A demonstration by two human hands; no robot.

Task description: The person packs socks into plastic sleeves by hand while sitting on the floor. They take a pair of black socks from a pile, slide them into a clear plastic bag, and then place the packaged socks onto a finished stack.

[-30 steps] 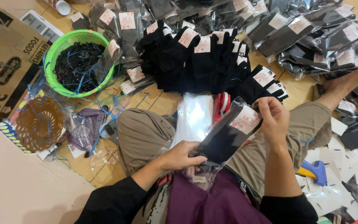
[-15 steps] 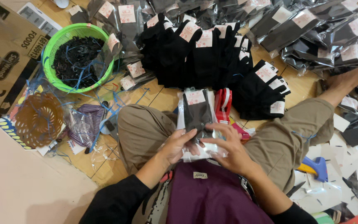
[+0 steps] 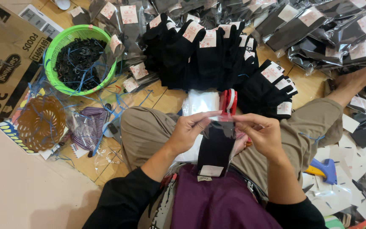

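Holding: left hand [image 3: 190, 129] and right hand [image 3: 261, 132] each pinch a top corner of the clear sleeve [image 3: 221, 127], grasping it over the lap.
Contents: black sock pair [image 3: 215, 148] hangs inside, label end down.
Change: 0.5 s ago the pair lay flat, label up, under both hands.
Status: bagging appears underway.
Nearby: tape dispenser [image 3: 228, 101], green basket [image 3: 58, 46].
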